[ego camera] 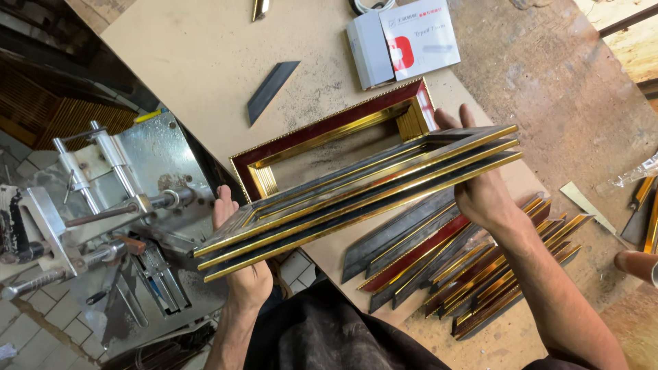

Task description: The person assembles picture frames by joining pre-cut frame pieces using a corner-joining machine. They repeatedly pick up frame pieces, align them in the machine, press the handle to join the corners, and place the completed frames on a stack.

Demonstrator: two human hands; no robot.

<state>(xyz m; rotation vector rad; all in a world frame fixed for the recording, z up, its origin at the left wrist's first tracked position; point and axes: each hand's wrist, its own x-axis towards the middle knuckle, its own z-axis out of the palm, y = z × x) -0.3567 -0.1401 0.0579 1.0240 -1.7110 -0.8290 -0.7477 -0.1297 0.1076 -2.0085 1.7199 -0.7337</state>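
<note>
Frame mouldings (356, 199), a bundle of three or four long black strips with gold edges, are held level above the front edge of the workbench (205, 55), slanting from lower left to upper right. Left hand (240, 274) grips the lower-left end of the bundle, fingers curled up around it and thumb beneath. Right hand (480, 192) clasps the upper-right end, fingers wrapped over the far side, palm against the near edge. Directly behind the bundle, an assembled rectangular frame (329, 130) in dark red and gold lies flat on the bench, partly covered by the strips. Below the right forearm lies a loose heap of cut moulding pieces (466, 274), black, red and gold, with mitred ends. Farther back on the bench lie a dark wedge-shaped offcut (271, 89) and a white box with a red mark (411, 41). At left, off the bench, stands a metal joining machine (116, 226) with rods and clamps. Pale tiled floor (27, 329) shows beneath the machine
</note>
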